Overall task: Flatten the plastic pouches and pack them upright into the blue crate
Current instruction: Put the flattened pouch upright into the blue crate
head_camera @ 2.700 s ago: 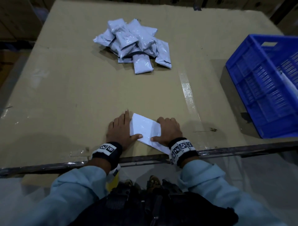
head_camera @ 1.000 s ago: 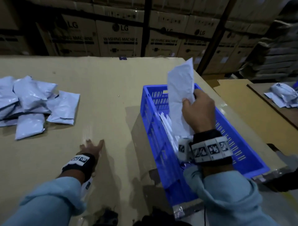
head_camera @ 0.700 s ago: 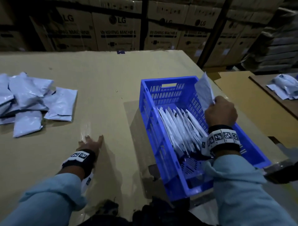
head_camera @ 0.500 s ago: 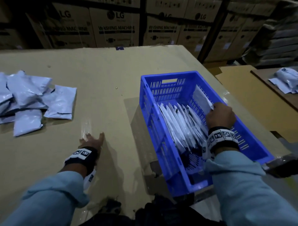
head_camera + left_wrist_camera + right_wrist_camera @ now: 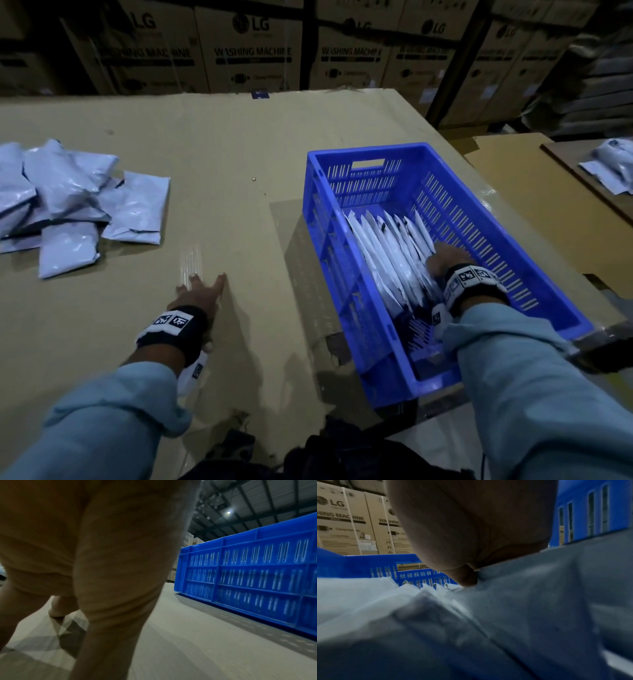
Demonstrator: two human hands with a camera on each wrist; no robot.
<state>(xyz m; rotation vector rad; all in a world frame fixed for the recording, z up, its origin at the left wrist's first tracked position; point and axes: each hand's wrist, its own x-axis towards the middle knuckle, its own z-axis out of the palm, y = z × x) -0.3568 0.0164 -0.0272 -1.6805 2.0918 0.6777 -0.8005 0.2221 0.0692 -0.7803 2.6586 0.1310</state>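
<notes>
A person in light blue sleeves stands at a cardboard-covered table [image 5: 212, 144] in a dim warehouse, both wrists banded with black-and-white marker cuffs. The right hand [image 5: 445, 262] reaches down inside the blue crate [image 5: 370, 152], which sits at the right of the table, and rests against the rightmost pouch in a row of white pouches [image 5: 387, 253] that stand on edge, leaning, along the crate's left half. In the right wrist view the thumb [image 5: 465, 577] presses on the top edge of a grey-white pouch [image 5: 530, 601], with the tops of the other pouches showing just left of it; whether the fingers curl round that pouch cannot be told, as they are hidden behind the hand. The left hand [image 5: 202, 291] lies on the bare cardboard to the left of the crate, well apart from it, fingers straight and spread, holding nothing; the left wrist view shows the fingers [image 5: 109, 574] propped on the surface with the crate's slotted side wall [image 5: 257, 574] to the right. A loose pile [image 5: 68, 202] of puffy pale pouches lies at the far left of the table, overlapping one another. More pale pouches [image 5: 613, 164] lie on a separate surface at the far right. Stacked brown cartons [image 5: 246, 48] printed with "LG" and "WASHING MACHINE" line the background beyond the table's far edge.
</notes>
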